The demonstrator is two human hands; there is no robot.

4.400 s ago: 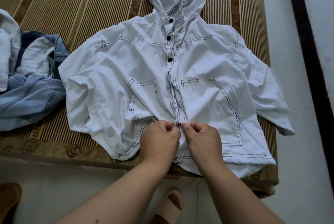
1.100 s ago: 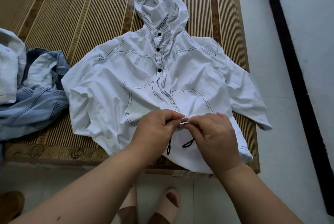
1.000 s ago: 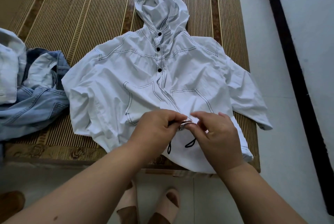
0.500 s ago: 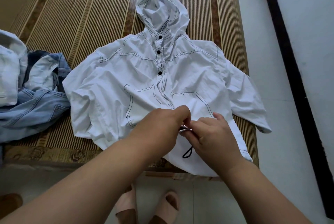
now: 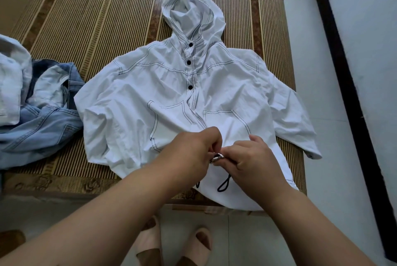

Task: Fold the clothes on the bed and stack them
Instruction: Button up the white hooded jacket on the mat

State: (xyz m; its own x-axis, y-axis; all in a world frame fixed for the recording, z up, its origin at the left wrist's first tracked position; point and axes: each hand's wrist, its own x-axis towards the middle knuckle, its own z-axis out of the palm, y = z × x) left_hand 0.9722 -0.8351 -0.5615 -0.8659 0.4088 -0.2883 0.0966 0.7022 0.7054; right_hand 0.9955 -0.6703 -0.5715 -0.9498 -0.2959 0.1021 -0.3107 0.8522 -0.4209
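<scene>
Pinching the snap point(image 5: 217, 156) on the jacket point(image 5: 133, 115) between left hand point(image 5: 191, 151) and right hand point(image 5: 251, 158), both curled again, I am still fastening, so folding is waiting.

A white hooded jacket point(image 5: 150, 98) with dark stitching and black snaps lies front-up, spread on the bed point(image 5: 86, 18), hood pointing away, hem over the near edge. Just left, crumpled blue jeans point(image 5: 40, 128) lie partly under a pale garment point(image 5: 10, 81).

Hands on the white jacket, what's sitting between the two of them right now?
Head view: a small silvery fastener at the front opening of the white hooded jacket, pinched between the left hand and right hand.
</scene>
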